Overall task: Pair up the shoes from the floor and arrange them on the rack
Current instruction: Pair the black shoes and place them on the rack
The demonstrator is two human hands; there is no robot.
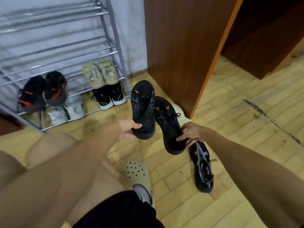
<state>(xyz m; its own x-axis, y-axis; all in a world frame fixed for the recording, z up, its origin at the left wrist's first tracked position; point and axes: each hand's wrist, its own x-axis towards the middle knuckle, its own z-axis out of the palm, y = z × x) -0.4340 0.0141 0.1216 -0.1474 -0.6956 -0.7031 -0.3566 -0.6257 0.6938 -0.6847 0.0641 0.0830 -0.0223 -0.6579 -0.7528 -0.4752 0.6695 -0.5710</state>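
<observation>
Above pale wood-block floor [230, 129], beside metal-bar shoe rack [113, 38]: left hand [126, 129] grip closed on heel of black sneaker with orange marks [143, 109]; right hand [190, 132] grip closed on matching black sneaker [167, 125]. Dark purple sneaker [202, 168] lying on floor near right wrist.

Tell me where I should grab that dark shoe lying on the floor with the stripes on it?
Probably by the heel collar. The dark striped shoe lies on the floor with its opening facing up and loose laces at the near end. Come down from above, thumb inside the opening, for a firm grip. Both the left hand and right hand hold black shoes now, so one must be freed first.
</observation>
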